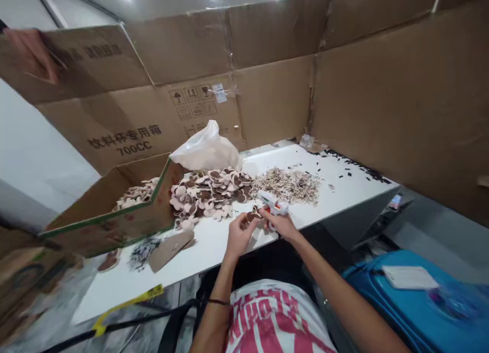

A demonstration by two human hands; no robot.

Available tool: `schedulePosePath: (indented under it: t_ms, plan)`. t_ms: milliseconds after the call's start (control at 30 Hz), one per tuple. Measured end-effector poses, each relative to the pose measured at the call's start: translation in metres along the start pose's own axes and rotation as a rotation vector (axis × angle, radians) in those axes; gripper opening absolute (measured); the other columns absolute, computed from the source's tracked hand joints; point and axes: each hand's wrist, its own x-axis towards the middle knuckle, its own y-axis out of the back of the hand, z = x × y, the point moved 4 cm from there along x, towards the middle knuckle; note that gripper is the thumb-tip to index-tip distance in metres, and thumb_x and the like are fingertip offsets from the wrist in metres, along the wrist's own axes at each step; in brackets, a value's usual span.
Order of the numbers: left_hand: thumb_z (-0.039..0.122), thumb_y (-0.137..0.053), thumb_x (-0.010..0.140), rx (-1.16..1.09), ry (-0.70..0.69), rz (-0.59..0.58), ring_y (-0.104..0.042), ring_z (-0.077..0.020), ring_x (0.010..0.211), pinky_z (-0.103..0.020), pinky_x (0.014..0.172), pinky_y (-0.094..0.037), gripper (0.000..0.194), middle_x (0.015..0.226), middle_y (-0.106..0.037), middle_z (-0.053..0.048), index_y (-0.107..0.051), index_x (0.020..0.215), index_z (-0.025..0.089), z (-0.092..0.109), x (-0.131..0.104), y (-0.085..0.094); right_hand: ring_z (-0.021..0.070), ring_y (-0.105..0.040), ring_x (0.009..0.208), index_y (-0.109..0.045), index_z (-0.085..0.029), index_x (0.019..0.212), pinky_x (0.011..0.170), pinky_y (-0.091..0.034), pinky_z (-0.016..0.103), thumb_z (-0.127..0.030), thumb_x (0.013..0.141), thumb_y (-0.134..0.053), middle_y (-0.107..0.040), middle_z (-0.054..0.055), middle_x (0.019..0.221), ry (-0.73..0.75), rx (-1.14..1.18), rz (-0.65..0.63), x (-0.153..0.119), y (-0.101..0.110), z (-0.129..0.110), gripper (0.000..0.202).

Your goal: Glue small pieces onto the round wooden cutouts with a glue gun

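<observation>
My left hand pinches a small brown plush piece with a cream edge, above the table's front edge. The fingertips of my right hand close on the same piece from the other side, at a thin cream loop. A white hot glue gun with red markings is right behind my right hand, nozzle to the right; whether that hand also touches it, I cannot tell. Beyond my hands lies a heap of brown and pale pink plush pieces. Beside it spreads a pile of thin cream loops.
An open cardboard box with more plush pieces stands left. Brown flat sheets and dark strands lie near it. A white plastic bag stands behind the heap. Small black bits are scattered right. Another person's hand shows upper left.
</observation>
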Motion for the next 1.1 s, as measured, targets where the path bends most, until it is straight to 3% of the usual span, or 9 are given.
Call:
schedulePosePath:
  t_ms: [500, 933, 1100]
  plan:
    - [0.048, -0.068, 0.090, -0.028, 0.034, -0.022, -0.044, -0.0137, 0.064, -0.026, 0.063, -0.034, 0.034, 0.068, -0.055, 0.002, -0.070, 0.082, 0.016, -0.0066, -0.0019, 0.0020, 0.0193, -0.059, 0.051, -0.068, -0.022, 0.092, 0.053, -0.048, 0.026, -0.063, 0.095, -0.070, -0.063, 0.000, 0.060, 0.061, -0.066, -0.023, 0.0020, 0.0029, 0.0093, 0.041]
    - [0.048, -0.069, 0.089, -0.035, 0.034, -0.030, -0.037, -0.0127, 0.063, -0.026, 0.061, -0.031, 0.036, 0.064, -0.046, 0.003, -0.063, 0.072, 0.017, -0.0026, -0.0025, 0.0040, 0.0191, -0.060, 0.050, -0.069, -0.023, 0.096, 0.051, -0.048, 0.026, -0.062, 0.096, -0.072, -0.063, -0.001, 0.062, 0.056, -0.007, -0.044, 0.0039, 0.0005, 0.0097, 0.040]
    - [0.047, -0.072, 0.088, -0.086, 0.036, -0.124, -0.044, -0.0136, 0.067, -0.026, 0.064, -0.035, 0.032, 0.072, -0.058, 0.000, -0.069, 0.080, 0.016, -0.0007, -0.0025, 0.0020, 0.0197, -0.061, 0.053, -0.068, -0.024, 0.093, 0.056, -0.048, 0.027, -0.064, 0.095, -0.073, -0.062, -0.002, 0.062, 0.074, 0.009, -0.044, 0.0041, 0.0006, 0.0075, 0.040]
